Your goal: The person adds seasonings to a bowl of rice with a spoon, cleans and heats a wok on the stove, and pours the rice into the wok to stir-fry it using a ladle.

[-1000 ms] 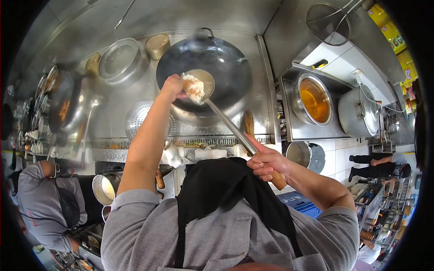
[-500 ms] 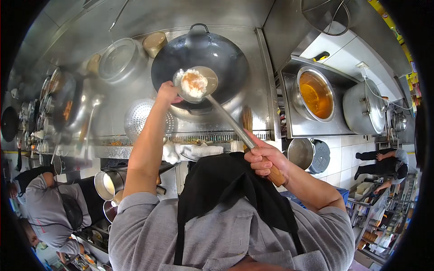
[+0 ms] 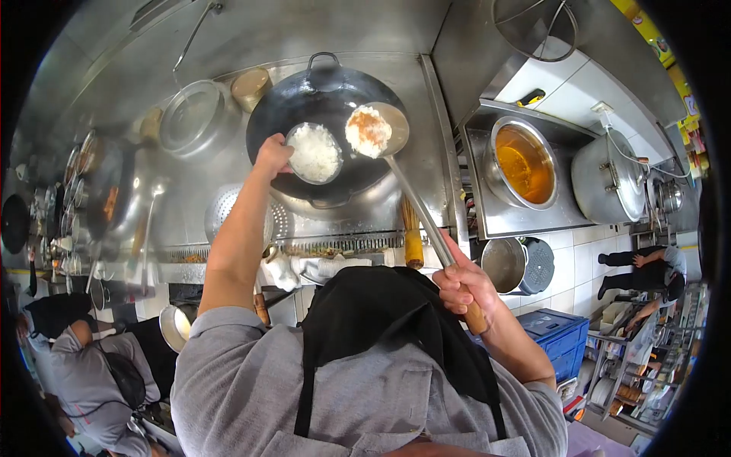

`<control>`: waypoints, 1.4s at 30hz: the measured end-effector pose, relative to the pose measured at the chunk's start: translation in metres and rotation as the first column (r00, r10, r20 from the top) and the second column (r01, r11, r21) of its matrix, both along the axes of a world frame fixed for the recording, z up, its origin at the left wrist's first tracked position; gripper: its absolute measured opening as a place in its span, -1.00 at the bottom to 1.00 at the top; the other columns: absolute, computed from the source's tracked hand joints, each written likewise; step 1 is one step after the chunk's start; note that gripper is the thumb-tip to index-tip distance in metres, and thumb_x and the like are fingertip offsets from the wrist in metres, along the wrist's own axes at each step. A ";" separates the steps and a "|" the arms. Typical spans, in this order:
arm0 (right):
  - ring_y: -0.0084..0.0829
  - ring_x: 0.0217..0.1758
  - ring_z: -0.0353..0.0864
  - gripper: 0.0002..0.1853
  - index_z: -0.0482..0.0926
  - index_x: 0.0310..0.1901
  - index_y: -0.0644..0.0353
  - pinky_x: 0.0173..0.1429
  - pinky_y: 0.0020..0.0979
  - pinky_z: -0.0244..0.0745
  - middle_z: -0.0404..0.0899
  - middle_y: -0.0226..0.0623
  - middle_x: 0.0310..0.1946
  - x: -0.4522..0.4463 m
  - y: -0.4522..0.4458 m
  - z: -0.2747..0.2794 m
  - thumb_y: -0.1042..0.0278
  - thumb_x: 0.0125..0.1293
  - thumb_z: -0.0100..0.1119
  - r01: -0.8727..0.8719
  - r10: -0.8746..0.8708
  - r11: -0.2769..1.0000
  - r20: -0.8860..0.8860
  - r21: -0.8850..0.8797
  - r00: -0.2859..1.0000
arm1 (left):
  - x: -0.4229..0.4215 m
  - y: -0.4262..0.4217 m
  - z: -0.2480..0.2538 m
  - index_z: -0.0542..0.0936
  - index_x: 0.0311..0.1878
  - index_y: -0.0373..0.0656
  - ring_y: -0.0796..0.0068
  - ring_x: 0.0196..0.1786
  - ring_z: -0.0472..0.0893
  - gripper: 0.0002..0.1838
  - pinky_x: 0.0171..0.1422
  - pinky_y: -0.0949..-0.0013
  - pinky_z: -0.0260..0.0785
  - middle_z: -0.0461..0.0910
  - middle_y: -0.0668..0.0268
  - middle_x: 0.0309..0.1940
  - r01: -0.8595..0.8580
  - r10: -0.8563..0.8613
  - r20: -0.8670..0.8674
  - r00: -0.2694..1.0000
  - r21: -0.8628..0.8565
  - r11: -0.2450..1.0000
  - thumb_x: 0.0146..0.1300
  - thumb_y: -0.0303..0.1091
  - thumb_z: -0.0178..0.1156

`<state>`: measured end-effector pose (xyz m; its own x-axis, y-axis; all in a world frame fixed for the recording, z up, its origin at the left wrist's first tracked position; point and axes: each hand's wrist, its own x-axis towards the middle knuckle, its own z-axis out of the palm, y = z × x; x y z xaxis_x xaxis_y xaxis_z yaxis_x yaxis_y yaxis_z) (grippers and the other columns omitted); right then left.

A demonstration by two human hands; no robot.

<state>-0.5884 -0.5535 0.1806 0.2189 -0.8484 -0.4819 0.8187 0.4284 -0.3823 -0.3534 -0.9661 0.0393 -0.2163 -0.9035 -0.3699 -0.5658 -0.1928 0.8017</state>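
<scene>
My left hand [image 3: 272,158] grips the rim of a small bowl [image 3: 335,177] over the left side of a black wok [image 3: 266,114]. White food that looks like cooked rice [image 3: 314,152] fills the bowl. To its right, a long ladle [image 3: 397,128] hangs over the wok, holding a white mound topped with orange-brown [image 3: 368,131]. The fingers of my right hand [image 3: 464,286] are wrapped round the ladle's wooden handle. Bowl and ladle are apart. What shows of the wok's inside is dark, with a few small white bits near the ladle.
Left of the wok are a clear round container [image 3: 190,118], a tan tub [image 3: 251,87] and a perforated strainer [image 3: 225,209]. A bamboo brush [image 3: 412,232] lies at the front. On the right stand a basin of amber liquid [image 3: 525,164] and a lidded pot [image 3: 605,175]. Other people work on both sides.
The ladle has moved right, away from my left hand, with its food still inside. The bowl of white food, mostly hidden behind the ladle before, now shows. My right hand has shifted slightly right.
</scene>
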 end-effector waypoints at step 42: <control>-0.58 -0.78 0.27 -0.18 -0.25 0.49 -0.35 -0.68 -0.46 0.28 0.26 -0.46 -0.68 -0.008 -0.089 -0.065 0.51 0.34 -0.10 -0.426 0.498 0.820 -0.843 0.382 0.204 | 0.163 0.037 0.062 0.50 -0.10 -0.38 0.51 -0.39 0.56 -0.72 -0.39 0.46 0.54 0.51 0.27 -0.39 -0.280 0.184 -0.393 0.901 -0.205 0.938 0.09 -0.56 0.04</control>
<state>-0.5968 -0.6427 0.1151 -0.0185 -0.7223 -0.6913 -0.3520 0.6519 -0.6717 -0.1903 -0.9287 0.1016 -0.0639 -0.9961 -0.0614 -0.1907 -0.0482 0.9805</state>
